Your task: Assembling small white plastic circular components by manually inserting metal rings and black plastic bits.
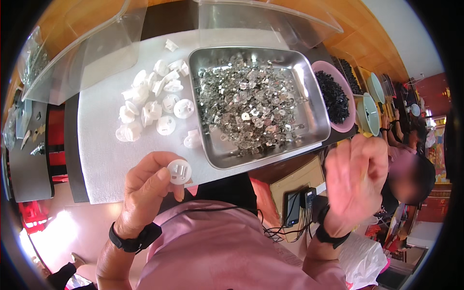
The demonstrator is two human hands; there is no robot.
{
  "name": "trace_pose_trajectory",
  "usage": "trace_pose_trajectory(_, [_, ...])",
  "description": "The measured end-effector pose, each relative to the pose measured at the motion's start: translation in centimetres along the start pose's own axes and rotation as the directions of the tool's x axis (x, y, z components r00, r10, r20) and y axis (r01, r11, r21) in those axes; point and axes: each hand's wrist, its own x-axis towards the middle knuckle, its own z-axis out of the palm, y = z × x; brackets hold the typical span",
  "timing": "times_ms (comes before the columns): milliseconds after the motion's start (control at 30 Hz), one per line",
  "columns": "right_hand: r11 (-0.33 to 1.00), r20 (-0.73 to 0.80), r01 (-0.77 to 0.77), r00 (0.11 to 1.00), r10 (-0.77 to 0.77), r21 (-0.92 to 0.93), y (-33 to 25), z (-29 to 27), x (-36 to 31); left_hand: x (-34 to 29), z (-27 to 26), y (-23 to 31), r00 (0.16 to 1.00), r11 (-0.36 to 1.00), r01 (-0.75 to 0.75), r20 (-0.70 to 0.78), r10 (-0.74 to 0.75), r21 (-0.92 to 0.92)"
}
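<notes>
My left hand (147, 191) pinches a white round slotted plastic piece (180, 172) between thumb and fingers, at the near edge of the table. Slots and a small raised part show on its face. Raised to the right of the metal tray, my right hand (356, 176) is blurred, with bent fingers; whether it holds anything cannot be made out. Several similar white plastic pieces (166, 124) lie in a loose heap left of the tray. Small shiny metal parts (251, 104) fill much of the steel tray (313, 96).
A pink basin (352, 96) of small black parts stands right of the tray. Green bowls (370, 115) sit beyond it. Clear plastic bins (92, 53) stand along the far side. Below the table are a cardboard box (302, 180) and cables. Another person (411, 179) is at the right.
</notes>
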Motion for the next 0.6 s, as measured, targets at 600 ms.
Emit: trace_pose_trajectory(600, [0.236, 0.088, 0.01, 0.943, 0.32, -0.972, 1.5, -5.1, 6.2, 0.2, -0.2, 0.0, 1.0, 1.0, 0.001, 0.0, -0.001, -0.019])
